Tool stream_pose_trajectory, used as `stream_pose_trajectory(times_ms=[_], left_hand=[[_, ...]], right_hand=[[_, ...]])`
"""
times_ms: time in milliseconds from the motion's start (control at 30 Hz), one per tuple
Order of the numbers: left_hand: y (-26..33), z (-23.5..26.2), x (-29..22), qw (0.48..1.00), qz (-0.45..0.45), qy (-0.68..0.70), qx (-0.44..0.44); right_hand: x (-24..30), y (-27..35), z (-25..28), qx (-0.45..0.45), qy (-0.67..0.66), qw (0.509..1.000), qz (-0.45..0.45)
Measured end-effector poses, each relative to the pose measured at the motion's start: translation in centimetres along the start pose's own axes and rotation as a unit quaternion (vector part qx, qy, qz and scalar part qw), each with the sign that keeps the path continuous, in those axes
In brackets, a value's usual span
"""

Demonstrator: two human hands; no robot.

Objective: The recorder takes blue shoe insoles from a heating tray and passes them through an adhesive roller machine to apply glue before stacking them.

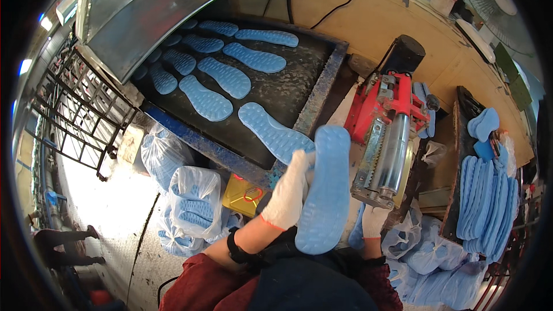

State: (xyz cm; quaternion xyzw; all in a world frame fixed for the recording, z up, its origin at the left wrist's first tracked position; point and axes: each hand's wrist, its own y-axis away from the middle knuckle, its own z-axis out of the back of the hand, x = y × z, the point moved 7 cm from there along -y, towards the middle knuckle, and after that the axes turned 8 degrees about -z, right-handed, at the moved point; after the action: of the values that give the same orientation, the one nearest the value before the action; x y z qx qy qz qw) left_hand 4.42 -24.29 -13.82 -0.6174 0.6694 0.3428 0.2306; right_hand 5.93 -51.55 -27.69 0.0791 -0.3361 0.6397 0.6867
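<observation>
My left hand (287, 198), in a white glove, is closed at the near end of a blue shoe sole (268, 129) that extends over the dark conveyor bed. A second blue sole (325, 190) stands close in front, covering part of that hand; what supports it is hidden. My right hand (375, 222), also gloved, is beneath the front end of a red machine with a metal roller (394, 152). The machine hides its fingers. Beside its wrist, part of another blue sole (357, 229) shows.
Several blue soles (206, 98) lie in rows on the conveyor bed (259, 89), running under a metal hood (144, 17). Bagged soles (196, 201) stand at left, by a yellow box (242, 194). Stacked soles (487, 201) lie on a board at right, above more bags (438, 253).
</observation>
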Motion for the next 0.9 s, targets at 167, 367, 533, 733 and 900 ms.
stream_pose_trajectory(times_ms=[167, 367, 533, 733, 900], left_hand=[[-6.1, 2.4, -3.3, 0.987, -0.078, 0.078, -0.115], [-15.2, 8.1, -3.1, 0.921, -0.139, 0.236, -0.276], [-19.2, 15.2, -2.2, 0.901, -0.150, 0.259, -0.315], [-9.7, 3.4, -8.8, 0.720, -0.322, -0.581, -0.203], [-5.7, -2.2, -3.2, 0.534, -0.288, -0.792, 0.064]], right_hand=[[0.1, -0.2, -0.3, 0.093, -0.028, 0.987, -0.126], [-1.8, 0.0, -0.9, 0.107, -0.058, 0.984, -0.132], [-0.9, -0.2, -1.1, 0.088, -0.095, 0.984, -0.119], [-2.3, 0.3, -1.3, 0.069, -0.076, 0.986, -0.132], [-3.5, 0.4, -1.9, 0.081, -0.086, 0.982, -0.145]])
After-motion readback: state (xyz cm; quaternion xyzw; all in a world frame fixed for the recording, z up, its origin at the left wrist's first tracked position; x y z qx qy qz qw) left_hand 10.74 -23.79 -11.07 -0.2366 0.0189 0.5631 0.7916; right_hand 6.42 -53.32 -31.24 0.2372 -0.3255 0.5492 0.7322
